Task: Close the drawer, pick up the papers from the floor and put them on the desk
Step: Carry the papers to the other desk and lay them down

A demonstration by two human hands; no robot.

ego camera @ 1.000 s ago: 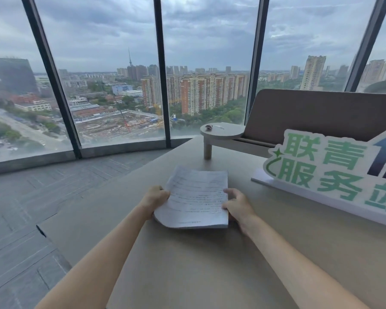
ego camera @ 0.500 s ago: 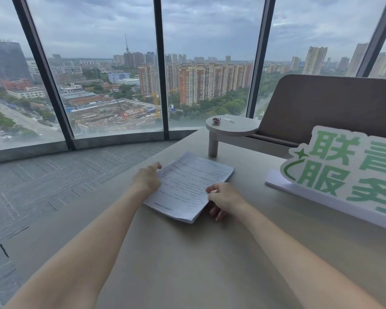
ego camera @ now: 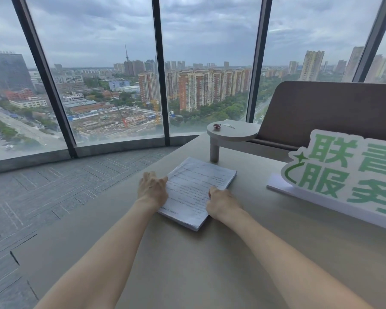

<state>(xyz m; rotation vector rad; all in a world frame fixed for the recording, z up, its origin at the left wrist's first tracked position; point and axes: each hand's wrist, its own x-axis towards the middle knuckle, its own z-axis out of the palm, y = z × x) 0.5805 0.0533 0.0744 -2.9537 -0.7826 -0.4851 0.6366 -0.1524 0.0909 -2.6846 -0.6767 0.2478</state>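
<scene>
A stack of printed white papers [ego camera: 193, 188] lies flat on the beige desk [ego camera: 187, 264], turned at an angle with its far corner to the right. My left hand [ego camera: 152, 190] rests against the stack's left edge, fingers curled. My right hand [ego camera: 221, 202] presses on the stack's near right edge, fingers bent onto the top sheet. No drawer is in view.
A green and white sign [ego camera: 348, 175] stands on the desk at the right. A small round side table [ego camera: 232, 134] and a brown seat back [ego camera: 328, 108] sit behind the papers. Grey carpet floor [ego camera: 42, 192] and floor-to-ceiling windows lie to the left.
The papers went from held between both hands to lying flat and rotated clockwise on the desk. Both hands now rest on its edges, and the camera view shifted slightly.
</scene>
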